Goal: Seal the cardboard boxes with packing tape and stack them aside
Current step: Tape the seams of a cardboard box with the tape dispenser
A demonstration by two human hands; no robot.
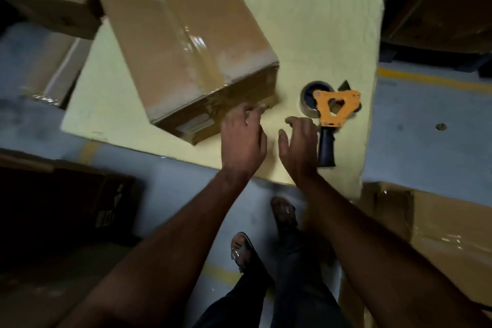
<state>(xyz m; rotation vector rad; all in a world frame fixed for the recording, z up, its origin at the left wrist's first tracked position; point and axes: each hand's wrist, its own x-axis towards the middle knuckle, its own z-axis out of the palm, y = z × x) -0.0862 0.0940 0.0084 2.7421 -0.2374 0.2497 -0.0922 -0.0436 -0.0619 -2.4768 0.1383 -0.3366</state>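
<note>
A brown cardboard box (183, 34) lies skewed on a pale yellow sheet (319, 34), with clear packing tape running along its top seam and down its near end. My left hand (243, 138) reaches toward the box's near right corner, fingers relaxed, fingertips at or just short of the box. My right hand (299, 146) hovers open beside it, holding nothing. An orange tape dispenser (332, 112) with a black handle and a tape roll lies on the sheet just right of my right hand.
More cardboard boxes stand at the upper left (50, 0), lower left (66, 210) and lower right (439, 234). Grey floor with yellow lines surrounds the sheet. My sandalled feet (242, 250) stand at the sheet's near edge. Dark shelving rises at the upper right.
</note>
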